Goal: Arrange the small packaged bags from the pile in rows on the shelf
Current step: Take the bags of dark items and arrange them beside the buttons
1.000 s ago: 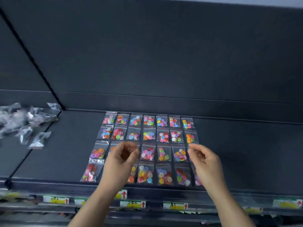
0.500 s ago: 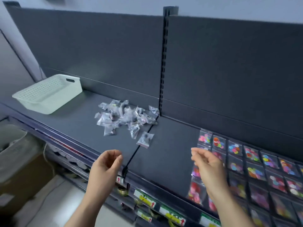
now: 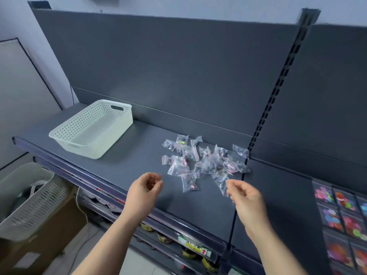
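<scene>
The left hand (image 3: 144, 192) and right hand (image 3: 246, 197) are hovering above the dark shelf (image 3: 129, 163), fingers loosely curled, holding nothing. Just beyond them the pile of small clear bags (image 3: 204, 162) is lying loose. A white perforated basket (image 3: 93, 128) is sitting farther left, with arranged bags (image 3: 341, 215) lying far right.

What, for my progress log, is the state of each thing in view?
Pile: jumbled, unsorted bags.
Left hand: loosely curled, empty, short of the pile.
Right hand: loosely curled, empty, by the pile's near edge.
Basket: upright, empty.
Rows: bags lying flat, in order, at the right.
</scene>
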Demonstrator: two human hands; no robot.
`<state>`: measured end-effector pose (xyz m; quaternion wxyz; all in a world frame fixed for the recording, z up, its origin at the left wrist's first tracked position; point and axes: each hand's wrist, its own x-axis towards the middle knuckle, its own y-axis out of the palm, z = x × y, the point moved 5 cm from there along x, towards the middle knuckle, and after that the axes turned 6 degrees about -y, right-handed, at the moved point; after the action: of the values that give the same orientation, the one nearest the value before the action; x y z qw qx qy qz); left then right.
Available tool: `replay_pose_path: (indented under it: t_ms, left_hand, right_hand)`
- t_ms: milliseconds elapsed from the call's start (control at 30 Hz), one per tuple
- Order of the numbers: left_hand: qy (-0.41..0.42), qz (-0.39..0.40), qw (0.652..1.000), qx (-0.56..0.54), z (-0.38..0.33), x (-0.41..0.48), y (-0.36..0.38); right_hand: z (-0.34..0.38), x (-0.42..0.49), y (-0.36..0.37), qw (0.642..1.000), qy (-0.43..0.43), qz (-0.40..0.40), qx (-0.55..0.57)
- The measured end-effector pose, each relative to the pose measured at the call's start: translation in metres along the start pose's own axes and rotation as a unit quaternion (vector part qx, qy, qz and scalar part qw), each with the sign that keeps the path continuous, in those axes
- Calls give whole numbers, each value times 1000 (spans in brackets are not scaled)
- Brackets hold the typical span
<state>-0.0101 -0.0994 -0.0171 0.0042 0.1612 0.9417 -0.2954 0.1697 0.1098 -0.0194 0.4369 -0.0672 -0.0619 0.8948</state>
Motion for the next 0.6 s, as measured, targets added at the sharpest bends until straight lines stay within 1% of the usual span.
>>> replay_pose_path:
  t_ms: [167, 267, 367, 433, 467, 533, 600]
  left_hand:
    - [3, 49, 998, 51, 0, 58, 31]
    - [-9, 56, 996, 61, -4, 73, 45]
    - [-12, 46, 997, 60, -3, 78, 49]
    - [-14, 38, 999, 32, 1, 78, 44]
    - [-24, 34, 999, 3, 5, 77, 39]
    - [-61, 29, 994, -85, 13, 74, 27]
    - [-96, 21, 978, -185, 15, 70, 15]
  right_hand:
    - [2, 26, 26, 999, -13, 15, -26]
    - [2, 43, 45, 996, -47, 58, -59]
    - [-2, 58, 64, 979, -93, 112, -140]
    - [-5, 68, 77, 954, -140, 148, -220]
    - [-5, 72, 84, 934, -168, 169, -266]
    - [-7, 79, 98, 888, -216, 204, -351]
    - [-8, 82, 107, 858, -233, 219, -402]
